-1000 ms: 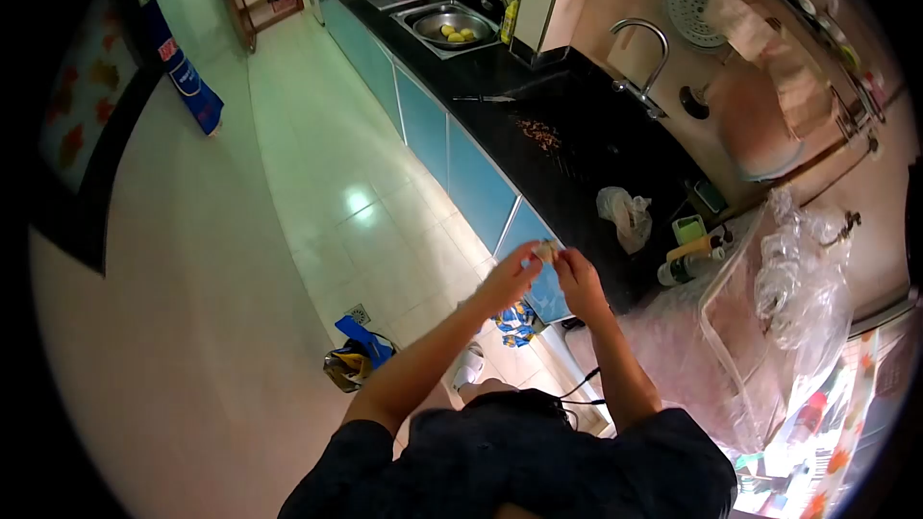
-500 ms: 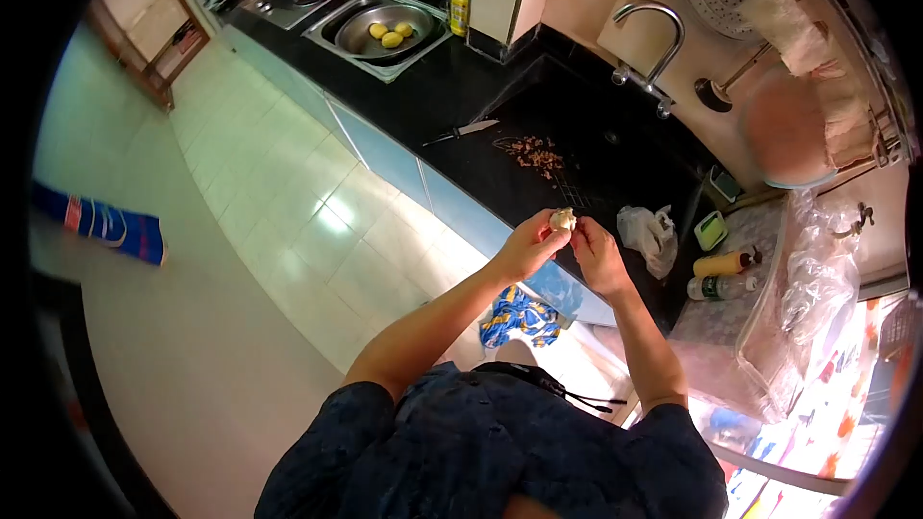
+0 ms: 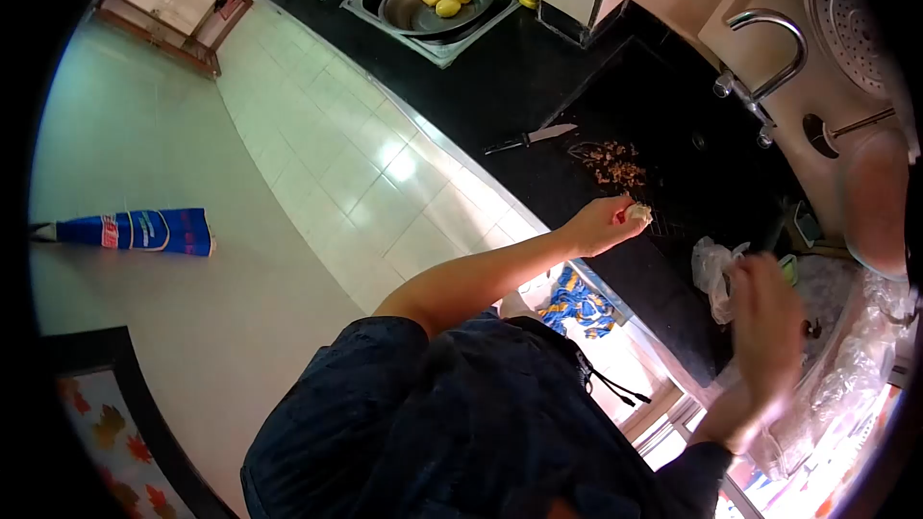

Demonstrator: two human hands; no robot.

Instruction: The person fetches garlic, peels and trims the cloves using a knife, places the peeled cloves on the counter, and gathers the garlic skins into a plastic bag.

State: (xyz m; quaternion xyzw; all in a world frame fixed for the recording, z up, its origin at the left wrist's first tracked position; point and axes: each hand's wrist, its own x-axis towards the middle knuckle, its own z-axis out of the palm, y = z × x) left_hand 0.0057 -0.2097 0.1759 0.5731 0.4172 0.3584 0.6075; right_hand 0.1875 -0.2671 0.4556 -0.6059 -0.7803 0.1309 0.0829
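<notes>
Garlic [image 3: 638,214] above black counter edge [image 3: 538,194]

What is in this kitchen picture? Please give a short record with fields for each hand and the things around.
left hand: holds a small pale piece over the black counter
right hand: blurred, apart from the left, near a plastic bag; whether it holds anything cannot be told
knife: lies flat on the counter
scraps: small brown pile beside the knife
sink bowl: holds three yellow round items
tap: curved, at the wall side
floor: pale tiles
</notes>
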